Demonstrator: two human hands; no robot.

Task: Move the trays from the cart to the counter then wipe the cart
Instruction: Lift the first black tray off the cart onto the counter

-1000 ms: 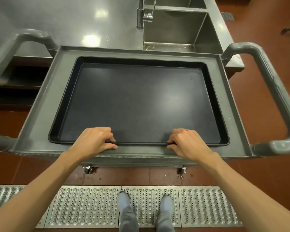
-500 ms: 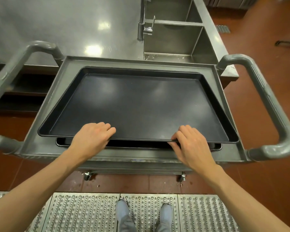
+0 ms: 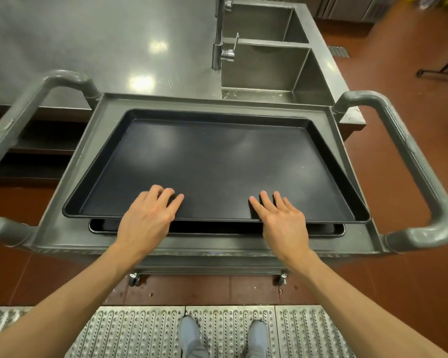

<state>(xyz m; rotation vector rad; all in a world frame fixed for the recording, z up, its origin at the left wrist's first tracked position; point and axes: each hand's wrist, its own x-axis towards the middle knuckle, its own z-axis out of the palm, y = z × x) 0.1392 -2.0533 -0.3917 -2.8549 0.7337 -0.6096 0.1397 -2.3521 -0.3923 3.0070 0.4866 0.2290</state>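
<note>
A black top tray [image 3: 217, 164] is lifted at its near edge above a second black tray [image 3: 212, 229] that lies flat on the grey cart [image 3: 70, 236]. My left hand [image 3: 148, 218] grips the top tray's near rim left of centre, fingers spread over the tray floor and thumb hidden under the rim. On the same rim, right of centre, my right hand [image 3: 282, 220] holds on the same way. The steel counter [image 3: 101, 42] lies just beyond the cart's far edge.
Thick grey cart handles stand at the left [image 3: 23, 107] and right [image 3: 419, 164]. A double sink [image 3: 269, 71] with a tap [image 3: 219, 47] sits at the counter's right end. Red tile floor surrounds the cart; a perforated metal grate [image 3: 140, 332] is under my feet.
The top tray's near edge has come up off the stack, uncovering the second tray beneath. My fingers have moved from curled at the rim to laid flat over the tray floor.
</note>
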